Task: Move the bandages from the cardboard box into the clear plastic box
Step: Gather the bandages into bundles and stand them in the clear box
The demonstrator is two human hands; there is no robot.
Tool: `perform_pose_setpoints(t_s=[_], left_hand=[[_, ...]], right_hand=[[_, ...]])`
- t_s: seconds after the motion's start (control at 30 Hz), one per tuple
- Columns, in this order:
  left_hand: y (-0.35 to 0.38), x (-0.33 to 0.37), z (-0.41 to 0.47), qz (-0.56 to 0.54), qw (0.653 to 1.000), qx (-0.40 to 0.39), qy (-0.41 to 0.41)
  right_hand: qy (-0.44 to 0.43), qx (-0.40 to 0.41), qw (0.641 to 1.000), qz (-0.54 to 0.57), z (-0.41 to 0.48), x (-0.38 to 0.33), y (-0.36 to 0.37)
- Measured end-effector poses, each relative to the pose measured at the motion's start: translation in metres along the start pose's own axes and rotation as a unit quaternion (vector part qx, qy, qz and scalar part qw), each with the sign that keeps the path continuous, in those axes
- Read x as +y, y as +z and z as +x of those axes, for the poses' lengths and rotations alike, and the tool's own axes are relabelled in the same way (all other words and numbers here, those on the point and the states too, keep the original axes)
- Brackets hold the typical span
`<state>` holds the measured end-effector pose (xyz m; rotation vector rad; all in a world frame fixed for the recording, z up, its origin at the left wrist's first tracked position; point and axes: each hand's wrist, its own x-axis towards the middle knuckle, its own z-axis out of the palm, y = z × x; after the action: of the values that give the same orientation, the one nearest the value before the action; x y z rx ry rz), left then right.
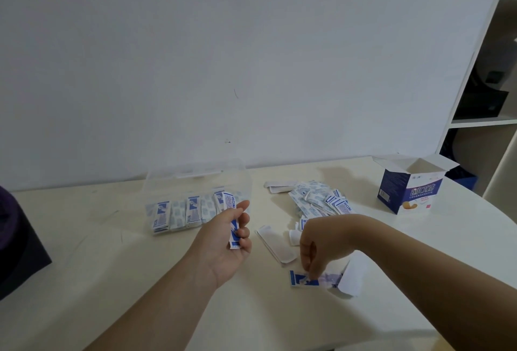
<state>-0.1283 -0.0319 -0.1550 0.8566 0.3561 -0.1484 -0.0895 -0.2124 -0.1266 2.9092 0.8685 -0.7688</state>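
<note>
"Cream table [84, 252] met white wall [251, 56] at twelve?"

"Yes. Clear plastic box [195, 180] at eleven, blue-and-white cardboard box [405, 191] at two, near the edge. Left hand [223, 244] gripped one wrapped bandage [233, 227]; right hand [321, 241] pinched a second bandage [303, 280] at five."

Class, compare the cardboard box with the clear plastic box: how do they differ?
The cardboard box is opaque, printed blue and white; the clear plastic box is see-through. The cardboard box stands tall; the clear plastic box lies low, holding rows of bandages. Both stand open.
</note>
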Motion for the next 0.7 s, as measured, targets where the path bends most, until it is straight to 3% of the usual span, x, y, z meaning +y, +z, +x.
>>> perform_pose_setpoints(t_s=[0.33, 0.5, 0.6, 0.7], left_hand=[[-0.001, 0.001, 0.0, 0.0, 1.0, 0.004, 0.002], [-0.001, -0.001, 0.0, 0.011, 1.0, 0.018, 0.015], [0.002, -0.003, -0.001, 0.024, 0.999, 0.024, 0.027], [0.005, -0.004, -0.005, 0.077, 0.996, 0.019, 0.045]], right_hand=[[-0.003, -0.018, 1.0, -0.025, 0.005, -0.003, -0.002], [-0.012, 0.124, 0.987, 0.105, 0.001, 0.0, -0.015], [-0.035, 0.227, 0.944, 0.236, 0.005, -0.006, -0.016], [-0.066, 0.3, 0.843, 0.441, 0.013, -0.017, -0.013]])
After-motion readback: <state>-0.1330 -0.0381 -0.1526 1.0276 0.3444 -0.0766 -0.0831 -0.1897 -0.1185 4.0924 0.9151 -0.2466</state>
